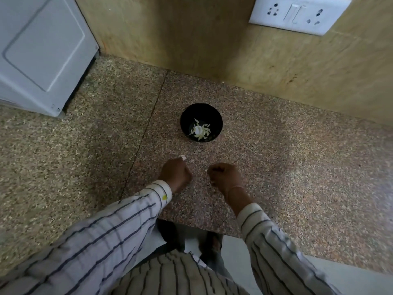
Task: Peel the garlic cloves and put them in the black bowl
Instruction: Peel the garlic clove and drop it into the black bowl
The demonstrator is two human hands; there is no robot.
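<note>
The black bowl (pixel 201 122) stands on the speckled stone counter, a short way beyond my hands. Pale garlic cloves (pixel 199 130) and slivers lie in its bottom. My left hand (pixel 175 175) is closed in a fist in front of the bowl, with a small white piece of garlic (pixel 182 157) sticking out at its fingertips. My right hand (pixel 225 175) is closed too, a hand's width to the right. A tiny white fleck of garlic skin (pixel 207 170) shows at its thumb side. The two hands are apart and low over the counter.
A white appliance (pixel 40 52) stands at the back left. A wooden wall panel (pixel 191 35) runs behind the bowl, with a white socket plate (pixel 297 14) at the upper right. The counter's front edge (pixel 191 227) is just below my wrists.
</note>
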